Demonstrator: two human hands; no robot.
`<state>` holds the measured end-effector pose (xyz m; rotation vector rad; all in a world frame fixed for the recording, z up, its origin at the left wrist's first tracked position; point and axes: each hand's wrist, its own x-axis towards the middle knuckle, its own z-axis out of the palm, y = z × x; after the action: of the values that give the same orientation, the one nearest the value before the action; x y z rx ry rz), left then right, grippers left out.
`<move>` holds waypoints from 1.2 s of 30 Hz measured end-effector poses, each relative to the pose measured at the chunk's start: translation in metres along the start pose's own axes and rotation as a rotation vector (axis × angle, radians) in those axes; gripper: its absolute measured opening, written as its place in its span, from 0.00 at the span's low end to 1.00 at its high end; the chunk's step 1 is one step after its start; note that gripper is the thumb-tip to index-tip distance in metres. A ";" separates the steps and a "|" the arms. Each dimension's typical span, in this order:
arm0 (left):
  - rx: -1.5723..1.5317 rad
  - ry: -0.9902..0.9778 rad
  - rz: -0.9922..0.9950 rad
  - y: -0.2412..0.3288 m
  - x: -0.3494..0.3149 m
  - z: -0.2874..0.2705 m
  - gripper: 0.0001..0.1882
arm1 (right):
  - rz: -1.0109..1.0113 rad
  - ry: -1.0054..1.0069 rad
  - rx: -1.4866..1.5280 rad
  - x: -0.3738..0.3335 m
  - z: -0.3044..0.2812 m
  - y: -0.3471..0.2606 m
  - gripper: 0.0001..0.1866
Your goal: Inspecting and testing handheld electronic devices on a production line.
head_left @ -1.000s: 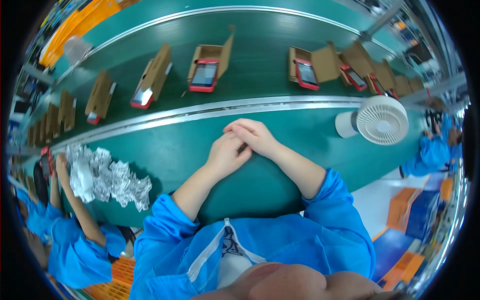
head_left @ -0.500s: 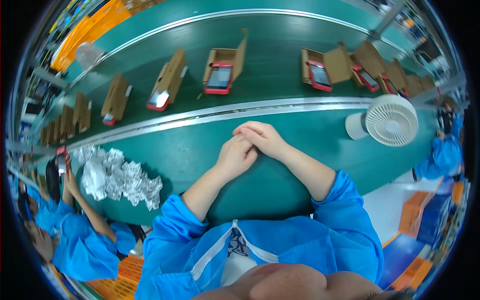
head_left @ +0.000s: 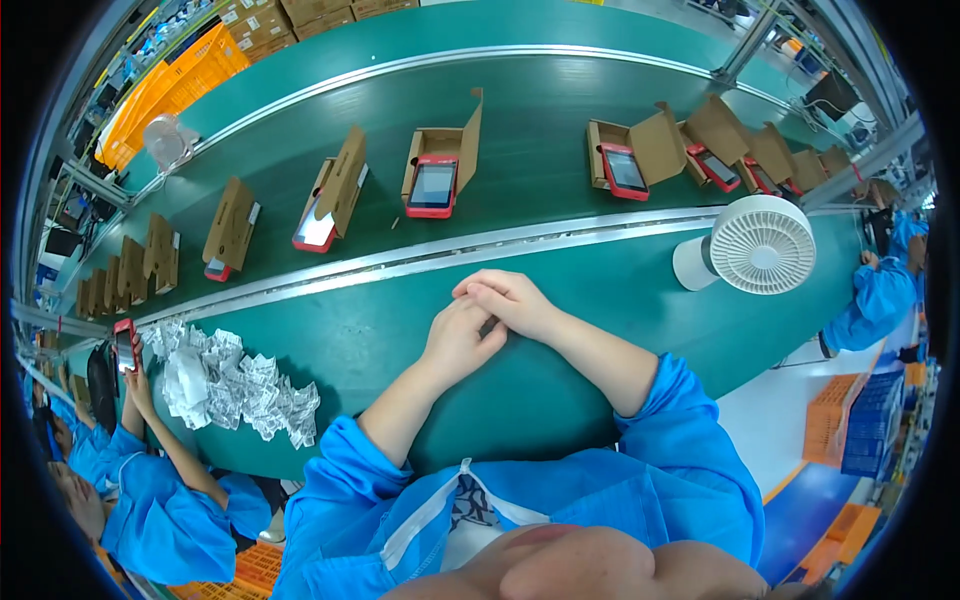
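Observation:
My left hand [head_left: 458, 338] and my right hand [head_left: 514, 300] are folded together over the green table, right fingers lying across the left ones. Both are closed, and no object shows between them. Beyond them, past a metal rail, an open cardboard box [head_left: 428, 143] has a red-framed handheld device [head_left: 433, 187] leaning at its near side. Right of it, another open box [head_left: 658, 140] has a similar red device [head_left: 624, 170]. To the left, a box with a raised lid [head_left: 343, 180] has a third red device [head_left: 314, 230] sticking out, its screen shining.
Crumpled printed paper sheets [head_left: 240, 380] lie left of my arms. A white fan [head_left: 763, 245] stands on the right. More boxes line both ends of the green belt [head_left: 530, 165]. At far left a co-worker's hand [head_left: 138, 385] holds a red device [head_left: 124, 345]; another person [head_left: 868, 305] sits far right.
The whole view has tilted slightly, so the belt, boxes and table appear lower in the picture. My hands stay folded together.

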<state>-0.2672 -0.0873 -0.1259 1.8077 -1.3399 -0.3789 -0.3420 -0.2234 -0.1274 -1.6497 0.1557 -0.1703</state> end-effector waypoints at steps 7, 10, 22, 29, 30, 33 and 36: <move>0.005 0.064 0.096 -0.005 0.000 0.001 0.09 | -0.038 0.019 -0.007 0.002 0.003 0.004 0.18; 0.006 0.053 0.121 -0.005 0.000 0.001 0.09 | -0.037 0.033 -0.007 -0.001 0.003 0.002 0.17; 0.001 0.037 0.074 -0.012 -0.005 0.001 0.06 | -0.031 0.003 0.014 0.003 0.008 0.007 0.16; 0.015 0.026 0.073 -0.010 -0.003 -0.002 0.07 | -0.032 0.002 0.039 0.005 0.007 0.014 0.15; 0.001 0.027 0.088 -0.013 -0.003 -0.001 0.08 | -0.005 -0.012 0.048 0.005 0.006 0.014 0.15; -0.018 -0.010 0.041 -0.011 -0.005 -0.006 0.08 | -0.019 -0.012 0.059 0.004 0.008 0.011 0.15; -0.021 -0.001 0.006 -0.010 -0.007 -0.008 0.08 | -0.008 0.026 0.055 0.005 0.013 0.008 0.14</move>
<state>-0.2579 -0.0768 -0.1298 1.7863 -1.3370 -0.3888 -0.3348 -0.2122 -0.1362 -1.5941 0.1626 -0.2003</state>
